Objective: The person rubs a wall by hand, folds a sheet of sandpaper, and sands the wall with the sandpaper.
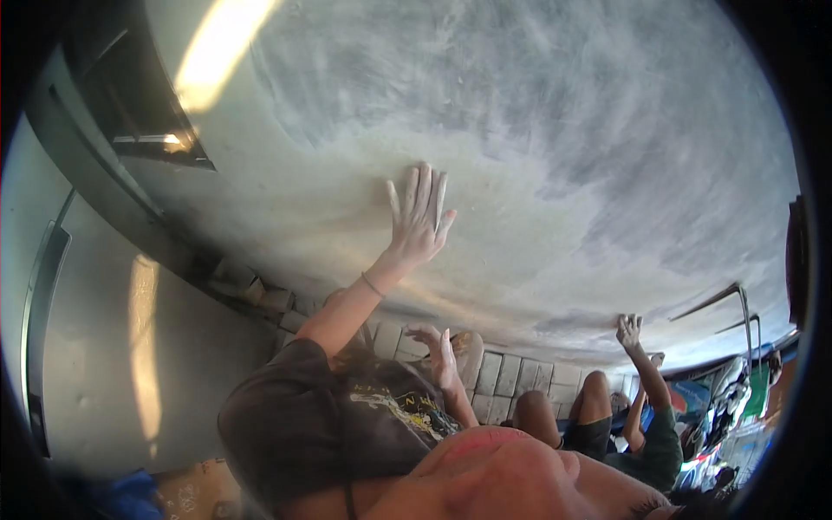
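Note:
My left hand (419, 217) is raised, its fingers stretched and slightly spread. It lies flat against a large curved panel (520, 182), with pale dust on the fingers. No object shows under the palm, though the underside is hidden. The panel is pale grey-green, smeared with darker grey in broad patches. Lower down, close to my dark printed shirt (347, 442), my right hand (442, 355) hangs in the air. Whitish dust coats it too, the thumb points up and the loosely bent fingers stand apart from it. Nothing is visible in it.
At the right, a co-worker's hand (630, 331) touches the same panel, and bent knees (595, 399) show below. Bent metal rods (744, 303) stick out beside them. Paving blocks (507, 377) cover the ground. A window (152, 95) and a handle (56, 260) are on the left; cardboard (195, 494) lies bottom left.

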Available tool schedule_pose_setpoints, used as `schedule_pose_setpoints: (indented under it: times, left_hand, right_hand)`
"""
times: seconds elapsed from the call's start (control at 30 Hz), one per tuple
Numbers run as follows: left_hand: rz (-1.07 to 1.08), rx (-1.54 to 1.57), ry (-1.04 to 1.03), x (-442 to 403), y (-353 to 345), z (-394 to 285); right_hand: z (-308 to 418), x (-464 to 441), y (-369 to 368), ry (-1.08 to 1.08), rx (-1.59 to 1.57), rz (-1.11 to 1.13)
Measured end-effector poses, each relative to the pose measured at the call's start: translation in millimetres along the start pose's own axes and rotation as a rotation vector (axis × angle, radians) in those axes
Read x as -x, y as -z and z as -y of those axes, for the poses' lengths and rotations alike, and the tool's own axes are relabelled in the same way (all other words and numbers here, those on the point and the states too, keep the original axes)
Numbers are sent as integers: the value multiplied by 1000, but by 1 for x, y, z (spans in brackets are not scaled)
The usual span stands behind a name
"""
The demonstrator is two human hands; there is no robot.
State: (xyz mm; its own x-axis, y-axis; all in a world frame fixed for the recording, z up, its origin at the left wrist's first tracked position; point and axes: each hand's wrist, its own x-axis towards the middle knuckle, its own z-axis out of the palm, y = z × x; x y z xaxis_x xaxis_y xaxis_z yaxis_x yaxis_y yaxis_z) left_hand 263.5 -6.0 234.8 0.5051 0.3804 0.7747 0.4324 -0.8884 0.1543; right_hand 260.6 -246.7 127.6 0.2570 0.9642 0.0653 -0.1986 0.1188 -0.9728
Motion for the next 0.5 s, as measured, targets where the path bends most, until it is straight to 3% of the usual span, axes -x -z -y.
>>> schedule_pose_setpoints:
  times: [0.13, 0.33, 0.5]
  left_hand:
    - [-121, 138, -51, -30, 6, -1]
    - [-296, 153, -9, -103, 77, 4]
    - [-84, 178, -26, -23, 27, 14]
  right_hand:
    - [6, 2, -5, -18, 97, -22]
    - [1, -4, -10, -40, 197, -80]
    - [-1, -10, -15, -78, 173, -103]
